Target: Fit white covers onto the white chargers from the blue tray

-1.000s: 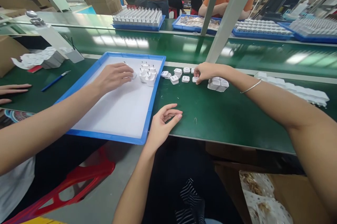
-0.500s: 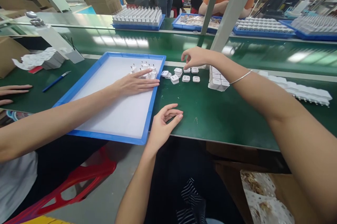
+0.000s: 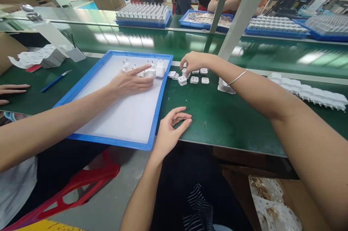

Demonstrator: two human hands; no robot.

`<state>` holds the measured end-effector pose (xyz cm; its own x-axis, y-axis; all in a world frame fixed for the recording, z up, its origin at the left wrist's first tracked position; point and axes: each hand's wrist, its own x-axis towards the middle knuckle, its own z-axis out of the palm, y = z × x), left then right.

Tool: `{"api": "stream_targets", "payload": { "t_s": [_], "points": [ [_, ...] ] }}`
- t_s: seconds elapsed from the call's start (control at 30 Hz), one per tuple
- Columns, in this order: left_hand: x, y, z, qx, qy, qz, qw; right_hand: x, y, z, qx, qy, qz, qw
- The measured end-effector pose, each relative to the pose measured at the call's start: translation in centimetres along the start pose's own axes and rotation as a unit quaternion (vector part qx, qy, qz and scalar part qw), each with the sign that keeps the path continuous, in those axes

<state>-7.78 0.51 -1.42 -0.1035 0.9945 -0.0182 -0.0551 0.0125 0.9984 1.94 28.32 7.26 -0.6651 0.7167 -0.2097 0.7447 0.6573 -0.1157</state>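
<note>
My left hand (image 3: 174,127) rests at the front edge of the green bench, fingers loosely curled and thumb apart, with nothing in it. Over a cluster of small white square covers (image 3: 194,80) my right hand (image 3: 193,61) reaches from the right, fingers bent down and apart around a stacked cover (image 3: 182,80). Its fingertips are close to the stack; whether they touch is hard to see. To the left, a co-worker's hand (image 3: 133,80) lies beside white plug adapters (image 3: 160,68) in a blue-rimmed tray (image 3: 153,122).
A white block of parts (image 3: 225,87) stands under my right forearm. Farther right lies a row of white adapters (image 3: 310,89). A blue pen-like tool (image 3: 56,81) lies left of the tray. Behind, a post (image 3: 239,17) rises before filled trays (image 3: 143,15).
My right hand has moved left and lower, onto the stacked covers. The co-worker's hand has shifted left, showing more adapters. My left hand stays nearly still.
</note>
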Motion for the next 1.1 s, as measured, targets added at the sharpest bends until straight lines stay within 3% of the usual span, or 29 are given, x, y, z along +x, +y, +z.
{"api": "stream_targets", "payload": {
  "t_s": [0.73, 0.93, 1.1],
  "points": [
    [0.0, 0.1, 0.0, 0.015, 0.001, 0.005, 1.000, 0.2, 0.3, 0.6, 0.003, 0.001, -0.009, 1.000],
    [-0.1, 0.0, 0.0, 0.018, -0.001, 0.006, 1.000, 0.4, 0.8, -0.5, 0.001, 0.026, -0.022, 0.999],
    [-0.1, -0.2, 0.0, 0.024, 0.001, 0.009, 1.000, 1.9, 2.1, -1.5, 0.020, 0.049, 0.006, 0.999]
  ]
}}
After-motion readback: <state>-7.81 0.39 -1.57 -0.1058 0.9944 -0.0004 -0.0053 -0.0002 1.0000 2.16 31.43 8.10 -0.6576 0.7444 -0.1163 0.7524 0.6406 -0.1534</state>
